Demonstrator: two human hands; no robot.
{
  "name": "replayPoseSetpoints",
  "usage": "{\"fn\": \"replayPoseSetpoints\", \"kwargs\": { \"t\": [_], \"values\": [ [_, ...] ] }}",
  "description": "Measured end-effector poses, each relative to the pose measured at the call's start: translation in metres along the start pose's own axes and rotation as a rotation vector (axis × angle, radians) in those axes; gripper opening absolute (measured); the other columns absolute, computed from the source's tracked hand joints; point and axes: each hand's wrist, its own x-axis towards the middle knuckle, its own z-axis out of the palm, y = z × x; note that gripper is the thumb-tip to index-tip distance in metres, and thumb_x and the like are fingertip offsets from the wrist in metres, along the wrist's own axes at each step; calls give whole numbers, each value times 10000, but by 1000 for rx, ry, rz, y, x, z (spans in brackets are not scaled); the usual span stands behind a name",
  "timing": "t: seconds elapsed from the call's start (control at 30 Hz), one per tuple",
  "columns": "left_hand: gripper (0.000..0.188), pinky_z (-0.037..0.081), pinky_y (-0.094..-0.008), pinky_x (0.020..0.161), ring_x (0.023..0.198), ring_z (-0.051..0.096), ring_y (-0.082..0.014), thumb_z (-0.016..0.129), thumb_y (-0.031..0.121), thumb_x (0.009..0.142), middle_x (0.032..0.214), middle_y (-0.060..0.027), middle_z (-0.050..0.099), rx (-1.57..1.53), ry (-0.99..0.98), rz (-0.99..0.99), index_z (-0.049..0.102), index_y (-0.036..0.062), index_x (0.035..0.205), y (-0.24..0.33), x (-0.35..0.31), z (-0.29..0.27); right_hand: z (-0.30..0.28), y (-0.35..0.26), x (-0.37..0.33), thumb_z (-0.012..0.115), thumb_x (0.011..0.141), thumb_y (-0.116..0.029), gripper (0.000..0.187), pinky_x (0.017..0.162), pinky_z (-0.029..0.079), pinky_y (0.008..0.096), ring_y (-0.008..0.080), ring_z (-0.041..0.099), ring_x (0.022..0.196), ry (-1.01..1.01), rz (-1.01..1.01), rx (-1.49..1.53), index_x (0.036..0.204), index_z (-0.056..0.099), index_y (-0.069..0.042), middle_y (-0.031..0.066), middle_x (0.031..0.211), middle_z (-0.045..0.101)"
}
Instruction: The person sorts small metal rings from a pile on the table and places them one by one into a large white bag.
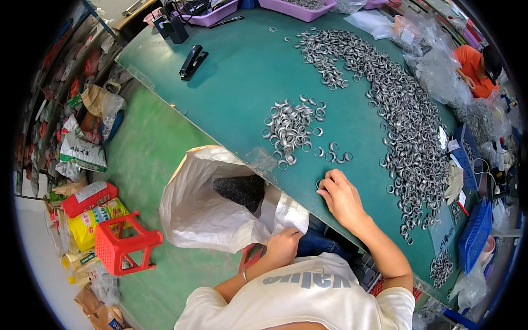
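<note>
My right hand rests on the green table near its front edge, fingers curled over a metal ring at the fingertips. My left hand grips the rim of a large white sack below the table edge; the sack is open and holds a dark heap of small parts. A small pile of silver metal rings lies just beyond my right hand, with a few loose rings closer. A long band of rings curves along the table's right side.
A black stapler lies at the table's far left. Purple trays and clear plastic bags line the far edge. Another person in orange works at the far right. A red plastic stool and filled bags stand on the floor; blue baskets sit at right.
</note>
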Motion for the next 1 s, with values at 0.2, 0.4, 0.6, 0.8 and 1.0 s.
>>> {"fn": "replayPoseSetpoints", "kwargs": {
  "t": [0.2,0.4,0.6,0.8,1.0],
  "values": [
    [251,533,-381,677,828,642,-271,561,59,737,891,-71,628,7,16,14,680,78,957,0,-1,0,3,17,45,678,766,-43,128,749,466,413,315,557,877,287,-52,-66,856,596,-1,124,954,539],
    [220,536,-389,667,786,645,-290,593,36,750,923,-63,649,-10,48,2,691,81,942,-3,-2,3,16,31,58,649,769,-77,155,772,417,389,283,519,920,218,-205,-359,896,612,4,110,976,552],
    [227,534,-392,671,793,644,-290,595,38,749,925,-64,644,-3,23,-3,687,84,951,-4,-3,4,12,24,56,637,782,-75,125,758,418,381,274,524,899,195,-182,-223,893,622,-18,102,977,552],
    [228,535,-382,673,820,646,-273,567,50,736,909,-74,639,11,10,1,680,66,933,4,1,-2,24,-44,30,691,751,-33,152,794,451,383,297,563,913,126,-283,246,882,616,-20,106,995,563],
    [228,537,-380,670,807,648,-276,581,46,731,913,-73,644,15,28,27,682,69,934,-3,0,3,20,-32,31,698,736,-45,221,790,443,393,305,560,933,129,-255,73,937,609,-28,114,987,584]
  ]
}}
